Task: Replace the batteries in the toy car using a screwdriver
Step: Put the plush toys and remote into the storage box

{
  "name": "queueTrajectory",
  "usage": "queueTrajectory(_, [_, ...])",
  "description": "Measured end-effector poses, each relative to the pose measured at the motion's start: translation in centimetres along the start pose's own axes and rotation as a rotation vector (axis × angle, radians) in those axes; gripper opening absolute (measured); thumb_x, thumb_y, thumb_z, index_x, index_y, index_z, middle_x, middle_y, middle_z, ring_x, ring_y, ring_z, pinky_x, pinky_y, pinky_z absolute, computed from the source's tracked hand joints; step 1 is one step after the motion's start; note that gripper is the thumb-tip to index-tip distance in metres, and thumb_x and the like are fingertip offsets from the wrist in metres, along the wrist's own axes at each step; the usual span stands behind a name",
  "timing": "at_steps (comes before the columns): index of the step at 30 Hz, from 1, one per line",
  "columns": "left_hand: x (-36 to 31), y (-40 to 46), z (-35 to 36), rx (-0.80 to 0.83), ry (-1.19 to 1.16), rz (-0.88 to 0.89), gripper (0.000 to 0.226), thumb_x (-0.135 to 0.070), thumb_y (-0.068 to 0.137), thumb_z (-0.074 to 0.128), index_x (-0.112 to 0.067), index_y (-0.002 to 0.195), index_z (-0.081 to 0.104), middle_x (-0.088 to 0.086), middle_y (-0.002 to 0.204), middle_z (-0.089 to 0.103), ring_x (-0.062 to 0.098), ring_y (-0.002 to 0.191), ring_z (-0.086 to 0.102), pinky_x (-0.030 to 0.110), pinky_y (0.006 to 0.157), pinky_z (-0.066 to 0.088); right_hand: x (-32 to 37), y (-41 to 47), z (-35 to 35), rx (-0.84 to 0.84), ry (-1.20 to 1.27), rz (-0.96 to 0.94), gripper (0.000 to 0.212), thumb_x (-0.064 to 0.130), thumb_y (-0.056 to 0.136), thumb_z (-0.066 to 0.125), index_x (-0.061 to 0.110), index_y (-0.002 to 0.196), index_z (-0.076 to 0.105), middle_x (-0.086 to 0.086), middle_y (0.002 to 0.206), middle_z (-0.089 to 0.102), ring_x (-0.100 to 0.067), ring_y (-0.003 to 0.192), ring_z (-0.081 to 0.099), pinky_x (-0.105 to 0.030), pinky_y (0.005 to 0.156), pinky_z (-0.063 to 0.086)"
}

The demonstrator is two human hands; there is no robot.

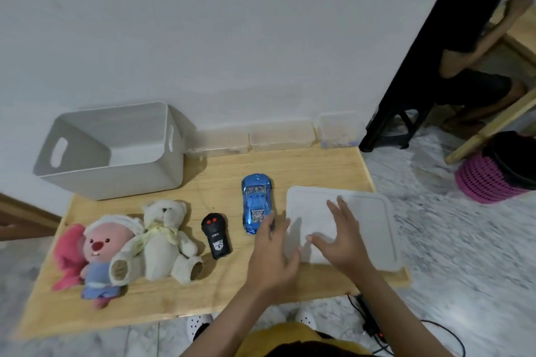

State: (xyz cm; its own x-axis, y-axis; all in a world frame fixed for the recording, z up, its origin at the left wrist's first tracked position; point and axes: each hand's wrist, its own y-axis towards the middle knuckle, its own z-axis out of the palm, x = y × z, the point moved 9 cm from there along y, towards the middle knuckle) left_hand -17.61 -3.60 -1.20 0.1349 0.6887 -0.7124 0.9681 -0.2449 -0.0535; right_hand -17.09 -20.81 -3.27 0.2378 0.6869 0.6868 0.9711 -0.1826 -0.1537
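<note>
A shiny blue toy car [256, 201] lies on the wooden table [162, 295], nose pointing away from me. Its black remote control [216, 236] with two red buttons lies just to its left. My left hand [272, 252] hovers open right below the car's rear, fingers spread, holding nothing. My right hand [339, 238] is open too, fingers spread over the left part of a flat white lidded container [368, 217] at the table's right end. I see no screwdriver and no batteries.
A grey plastic bin [113, 151] stands at the back left. Two plush toys, a pink one [95, 255] and a cream bear [162, 240], lie at the front left. Clear boxes [280, 135] line the wall. A person sits at far right near a pink basket [490, 177].
</note>
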Motion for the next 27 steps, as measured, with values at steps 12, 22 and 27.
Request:
queueTrajectory(12, [14.1,-1.6,-23.4,-0.447,0.01,-0.159,0.052,-0.03,0.084,0.065,-0.014,0.132,0.05,0.009,0.142,0.037,0.025,0.132,0.038,0.042,0.106,0.038,20.6,1.4,15.3,0.203,0.156,-0.192,0.069,0.048,0.075,0.07,0.035,0.137,0.041,0.008,0.149,0.034,-0.015,0.134,0.037,-0.043,0.108,0.037])
queueTrajectory(22, [26.3,-2.3,-26.2,0.16,0.191,-0.237,0.097,-0.049,0.066,0.078,-0.026,0.147,0.029,-0.005,0.155,0.023,0.013,0.142,0.021,0.033,0.115,0.025,25.3,4.5,24.7,0.514,-0.006,-0.14,0.077,0.035,0.082,0.07,0.015,0.145,0.03,-0.003,0.15,0.034,-0.02,0.137,0.034,-0.035,0.113,0.028])
queueTrajectory(27, [27.9,-1.5,-25.1,0.287,0.335,-0.156,0.096,-0.034,0.068,0.078,-0.027,0.148,0.025,-0.002,0.156,0.022,0.021,0.14,0.026,0.033,0.114,0.024,25.1,4.7,24.8,0.505,-0.07,-0.132,0.075,0.032,0.076,0.076,0.011,0.139,0.041,-0.005,0.141,0.047,-0.021,0.127,0.046,-0.035,0.107,0.036])
